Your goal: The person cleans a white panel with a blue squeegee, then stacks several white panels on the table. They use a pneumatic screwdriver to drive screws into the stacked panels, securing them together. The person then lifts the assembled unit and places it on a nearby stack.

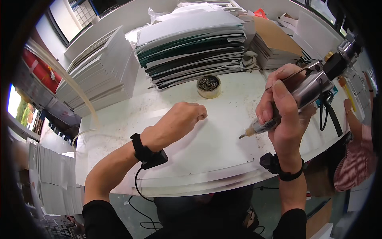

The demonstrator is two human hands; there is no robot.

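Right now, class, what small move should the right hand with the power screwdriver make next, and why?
Probably lower the power screwdriver so its tip meets the white board. The right hand grips it tilted, tip just above the board, while the left hand rests fisted on the board. A small tub of screws sits behind.

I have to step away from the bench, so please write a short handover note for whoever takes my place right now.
Left hand: closed in a loose fist, resting on the flat white board on the table; whether it pinches anything cannot be seen.
Right hand: gripping the silver pneumatic screwdriver, tip angled down just above the board's right part.
Small round tin of dark screws stands behind the board, before the stacked green and white sheets.
Done: no driven screws can be made out.
Left: apparently the fastening on this board.
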